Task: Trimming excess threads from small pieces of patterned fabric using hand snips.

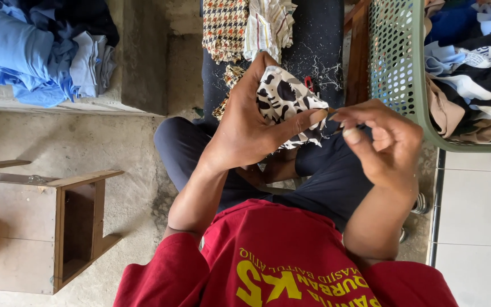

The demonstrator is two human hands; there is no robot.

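At nine o'clock a wooden box (58, 227) stands on the floor. At centre the left hand (251, 128) is clamped on a black-and-white patterned cloth (285, 99); toward three o'clock the right hand (385, 142) pinches together at its edge, best kept taut; green basket (396, 57) beyond.

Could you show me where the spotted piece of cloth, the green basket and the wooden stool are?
Black-and-white spotted cloth (282, 99), head view, on its patterned middle above the thumb.
Green plastic basket (396, 54), head view, on its perforated side wall.
Wooden stool (15, 239), head view, on its flat pale seat board.
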